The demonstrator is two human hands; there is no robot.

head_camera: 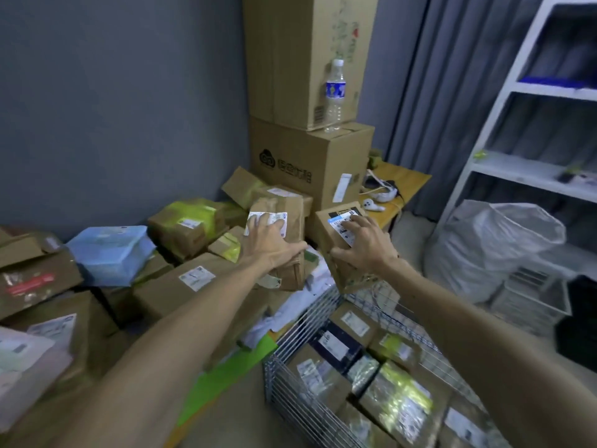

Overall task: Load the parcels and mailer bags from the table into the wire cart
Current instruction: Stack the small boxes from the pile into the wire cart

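Both my arms reach forward over the parcel pile. My left hand (269, 237) grips a tall brown taped parcel (290, 270) with a white label, fingers spread over its top and thumb round its right side. My right hand (361, 242) grips a small cardboard box (334, 221) with a blue-and-white label, held just above the far corner of the wire cart (290, 383). The cart at lower right holds several parcels and mailer bags. More boxes and a blue mailer bag (113, 253) cover the table at left.
Two large cartons (310, 156) are stacked at the back, with a water bottle (335, 95) on the lower one. A small wooden table (403, 185) holds controllers. White shelving (533, 124), a white sack (491, 247) and a white basket (533, 295) stand at right.
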